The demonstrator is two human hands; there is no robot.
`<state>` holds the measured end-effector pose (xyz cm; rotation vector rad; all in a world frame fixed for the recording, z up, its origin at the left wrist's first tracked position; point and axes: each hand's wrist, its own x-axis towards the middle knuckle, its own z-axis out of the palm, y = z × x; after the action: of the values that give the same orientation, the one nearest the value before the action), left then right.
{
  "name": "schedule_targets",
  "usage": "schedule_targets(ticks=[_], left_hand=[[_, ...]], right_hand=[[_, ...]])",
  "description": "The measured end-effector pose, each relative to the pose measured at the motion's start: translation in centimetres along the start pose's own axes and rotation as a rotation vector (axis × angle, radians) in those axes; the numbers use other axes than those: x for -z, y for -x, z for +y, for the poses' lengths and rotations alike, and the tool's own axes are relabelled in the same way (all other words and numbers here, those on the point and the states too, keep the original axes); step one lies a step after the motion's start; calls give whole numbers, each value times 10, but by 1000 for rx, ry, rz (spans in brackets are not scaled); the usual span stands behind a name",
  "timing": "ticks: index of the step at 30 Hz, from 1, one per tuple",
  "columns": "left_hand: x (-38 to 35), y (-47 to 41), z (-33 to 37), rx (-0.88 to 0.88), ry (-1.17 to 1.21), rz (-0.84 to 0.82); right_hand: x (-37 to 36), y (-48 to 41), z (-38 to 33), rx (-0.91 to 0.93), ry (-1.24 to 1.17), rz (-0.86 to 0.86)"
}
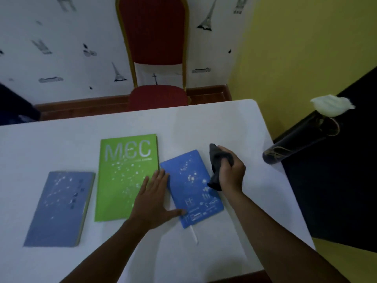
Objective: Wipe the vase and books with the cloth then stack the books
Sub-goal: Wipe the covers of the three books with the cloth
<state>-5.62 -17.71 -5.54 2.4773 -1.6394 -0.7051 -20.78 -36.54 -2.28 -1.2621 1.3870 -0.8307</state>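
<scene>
A big white tabletop [61, 144] holds three books lying flat in a row. Behind it stands a red chair with a gold frame [155, 48], against a white wall with little grey tower pictures [61, 48].

The largest book is the green book with big pale letters [122, 170], in the middle. The left hand [155, 201] lies flat, with its fingers [161, 176] spread apart and stretched out. The fingertips rest where the green book's right edge meets the bright blue book with white drawings [193, 190]. The thumb points right and presses on the lower left part of the bright blue book. A thin white ribbon [193, 234] sticks out from under that book's bottom edge.

The grey-blue book with white dots [59, 207] lies far to the left of the left fingers, well apart from both hands.

A tall dark vase with gold lines [302, 139] stands near the right edge of the tabletop, off to the right of the right hand [230, 172], not touching it. A white flower [332, 105] sits in its top.

The right hand's fingers are curled tight around a dark grey cloth [218, 164]. The cloth bunches out above and below the fist. Its lower end touches the right edge of the bright blue book.
</scene>
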Motion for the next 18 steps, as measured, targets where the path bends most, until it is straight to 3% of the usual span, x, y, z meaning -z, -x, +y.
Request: schedule_targets(ticks=[7, 10, 14, 18], left_hand=[[-15, 4, -2, -4, -116, -35], [-16, 2, -3, -11, -137, -45], [-18, 0, -6, -11, -138, -47], [-19, -2, -6, -8, -166, -50]], right_hand=[[-54, 29, 24, 49, 285, -257], [-59, 36, 36, 188, 391, -336], [-65, 32, 53, 344, 704, -463], [-65, 42, 69, 531, 812, -573]])
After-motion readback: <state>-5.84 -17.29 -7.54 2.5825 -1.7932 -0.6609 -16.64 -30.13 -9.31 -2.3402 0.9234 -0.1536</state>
